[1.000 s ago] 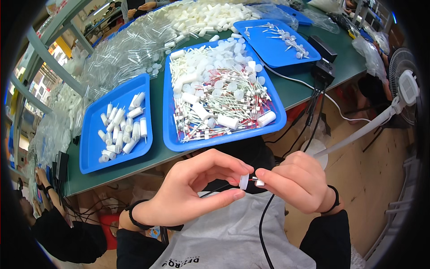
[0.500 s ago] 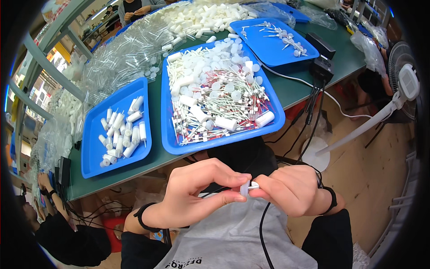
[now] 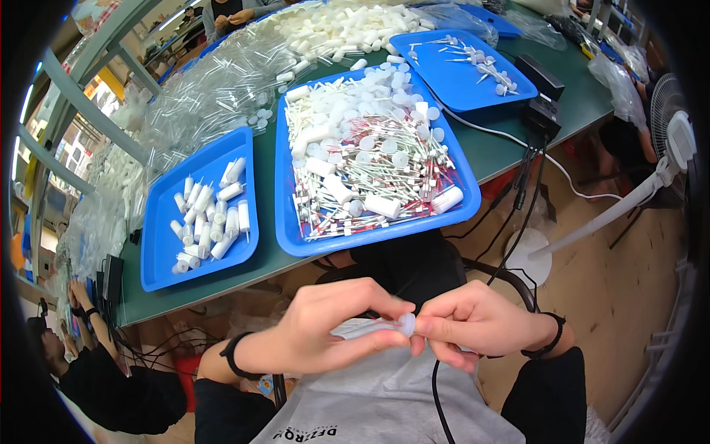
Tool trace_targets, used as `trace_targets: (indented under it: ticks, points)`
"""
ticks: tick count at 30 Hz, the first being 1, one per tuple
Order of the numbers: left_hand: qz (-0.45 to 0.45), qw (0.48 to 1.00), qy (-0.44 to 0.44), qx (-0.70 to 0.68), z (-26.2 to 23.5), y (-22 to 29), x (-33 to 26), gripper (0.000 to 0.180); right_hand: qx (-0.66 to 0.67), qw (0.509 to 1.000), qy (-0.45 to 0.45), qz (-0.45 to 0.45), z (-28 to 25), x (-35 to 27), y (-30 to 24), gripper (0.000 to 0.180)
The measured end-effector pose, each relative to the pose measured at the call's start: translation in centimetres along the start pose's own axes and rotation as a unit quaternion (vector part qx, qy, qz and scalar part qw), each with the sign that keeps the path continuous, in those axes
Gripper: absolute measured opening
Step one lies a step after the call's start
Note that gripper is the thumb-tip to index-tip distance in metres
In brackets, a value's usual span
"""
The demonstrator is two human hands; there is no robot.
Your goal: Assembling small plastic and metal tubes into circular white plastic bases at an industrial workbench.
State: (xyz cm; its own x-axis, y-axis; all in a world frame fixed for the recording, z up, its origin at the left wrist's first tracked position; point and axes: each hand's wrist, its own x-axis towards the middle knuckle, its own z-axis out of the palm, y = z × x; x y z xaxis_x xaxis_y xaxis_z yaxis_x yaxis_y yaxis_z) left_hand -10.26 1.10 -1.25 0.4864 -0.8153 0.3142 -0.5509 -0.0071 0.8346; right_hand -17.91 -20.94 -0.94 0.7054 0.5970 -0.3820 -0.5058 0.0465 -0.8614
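Note:
Between the thumb and forefinger of my left hand (image 3: 325, 325) is a small translucent white cap (image 3: 406, 323), held above my lap. Thin reddish wires (image 3: 379, 323) show on the left side of the cap, inside the curve of that hand. Pressed close against the cap's right side are the thumb and forefinger of my right hand (image 3: 473, 322), closed in a pinch. What lies between them is hidden. Beyond my hands, a large blue tray (image 3: 310, 248) holds white caps, white cylinders and thin stems with red wires.
A smaller blue tray (image 3: 159, 277) on the left holds white cylinders with pins. Another blue tray (image 3: 451, 85) at the back right carries capped stems. Clear tubes (image 3: 192, 96) and white cylinders (image 3: 347, 29) are heaped behind. A fan (image 3: 669, 148) stands right; a person (image 3: 111, 370) sits left.
Both hands sit slightly lower. My right fingers have shifted and loosened from a fist-like curl; the white piece between them and the cap no longer shows. Reddish wires now appear left of the cap.

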Motion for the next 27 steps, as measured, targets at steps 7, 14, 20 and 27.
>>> trace_targets:
  ticks: [7,14,20,27]
  points:
    - [-0.040,0.938,0.124,0.322,-4.2,-2.7,3.5,0.024,0.082,0.988,0.059,-0.120,-1.8,-0.2,-0.1,0.031]
    - [-0.085,0.873,0.003,0.481,-6.6,-7.6,5.8,0.008,-0.024,0.962,0.186,-0.198,-1.8,0.6,0.6,0.022]
    - [-0.097,0.889,-0.026,0.447,-6.1,-7.9,5.7,0.010,0.003,0.958,0.208,-0.199,-2.4,0.4,0.5,0.021]
    - [-0.097,0.871,-0.045,0.479,-6.6,-8.8,6.2,0.007,0.061,0.929,0.269,-0.246,-2.7,0.6,1.0,0.021]
